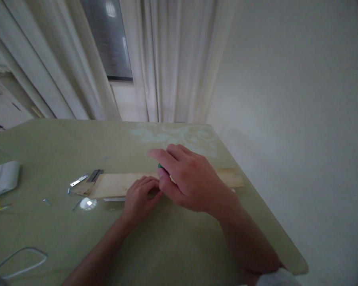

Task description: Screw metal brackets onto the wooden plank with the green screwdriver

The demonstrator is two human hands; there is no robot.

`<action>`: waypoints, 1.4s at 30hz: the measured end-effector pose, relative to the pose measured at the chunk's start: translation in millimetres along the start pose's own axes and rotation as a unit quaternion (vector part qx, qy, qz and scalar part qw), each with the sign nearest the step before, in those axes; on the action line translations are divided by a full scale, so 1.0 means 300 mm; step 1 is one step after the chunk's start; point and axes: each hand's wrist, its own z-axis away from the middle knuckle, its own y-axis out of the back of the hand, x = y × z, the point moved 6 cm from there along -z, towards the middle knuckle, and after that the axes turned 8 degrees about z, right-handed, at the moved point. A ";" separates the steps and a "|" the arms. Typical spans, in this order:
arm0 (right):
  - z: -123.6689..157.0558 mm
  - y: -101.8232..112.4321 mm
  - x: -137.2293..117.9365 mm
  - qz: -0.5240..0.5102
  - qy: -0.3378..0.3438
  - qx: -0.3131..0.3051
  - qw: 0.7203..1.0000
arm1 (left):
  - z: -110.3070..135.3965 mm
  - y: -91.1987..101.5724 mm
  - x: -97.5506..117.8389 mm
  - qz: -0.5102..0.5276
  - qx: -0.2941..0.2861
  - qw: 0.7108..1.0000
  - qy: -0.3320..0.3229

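Observation:
A long pale wooden board (111,185) lies across the green tabletop, with a white piece partly showing under its front edge. My left hand (140,197) rests on the middle of the board, thumb and index finger pinched together; whatever lies between their tips is hidden. Just above and to the right, my right hand (192,178) is closed around a green-handled tool (160,166). Only a small green bit of it shows between the fingers. The tool's lower end is hidden behind my hands, near my left fingertips.
At the board's left end lie a silver metal plate (79,180) and a dark hinge-like piece (94,175). A shiny round object (88,203) sits in front. Farther left are a white block-shaped object (2,178) and a grey cable (26,249). A wall (301,119) borders the table's right side.

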 end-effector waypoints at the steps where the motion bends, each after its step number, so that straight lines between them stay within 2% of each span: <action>1: -0.002 -0.001 0.010 0.011 -0.024 0.001 1.000 | -0.001 0.000 0.003 -0.005 0.003 1.000 0.004; 3: -0.003 -0.006 0.034 0.032 -0.075 -0.007 0.997 | -0.002 -0.003 0.007 -0.009 0.000 1.000 0.012; 5: -0.001 -0.007 0.041 0.034 -0.085 -0.018 0.996 | -0.001 -0.007 0.009 -0.005 -0.002 1.000 0.015; 9: 0.006 0.004 -0.001 -0.028 0.008 -0.010 1.000 | 0.010 -0.009 -0.003 -0.019 0.013 1.000 0.010; 11: 0.007 0.003 -0.014 -0.056 0.031 -0.011 0.998 | 0.014 -0.011 -0.014 -0.042 0.014 0.999 0.009; 13: 0.003 -0.003 -0.005 -0.051 0.010 -0.013 0.999 | 0.015 -0.012 -0.020 -0.051 0.005 0.999 0.006; 17: 0.001 -0.009 0.042 0.016 -0.081 -0.025 0.996 | 0.004 -0.011 -0.009 -0.012 -0.042 0.999 -0.023; 19: 0.002 -0.004 0.036 0.016 -0.058 -0.024 0.998 | -0.001 -0.005 0.000 0.007 -0.049 0.998 -0.038; 22: 0.003 0.002 0.011 -0.014 -0.004 -0.017 1.000 | -0.002 0.003 0.002 0.011 -0.029 0.999 -0.039; 27: 0.002 -0.007 0.046 0.042 -0.083 -0.024 0.995 | 0.004 -0.011 -0.005 0.001 -0.028 1.000 -0.009; 33: 0.007 0.003 0.016 -0.027 -0.003 -0.007 1.000 | 0.003 0.001 0.007 0.004 0.023 1.000 -0.011; 38: 0.000 -0.007 0.061 0.064 -0.110 -0.022 0.992 | 0.004 -0.006 0.014 -0.001 0.023 1.000 0.001; 40: 0.000 -0.005 0.053 0.057 -0.091 -0.021 0.994 | 0.005 -0.007 0.016 0.000 0.025 1.000 -0.003; 42: 0.003 0.003 0.022 0.010 -0.027 -0.012 1.000 | 0.008 -0.005 0.018 -0.006 0.035 0.999 -0.014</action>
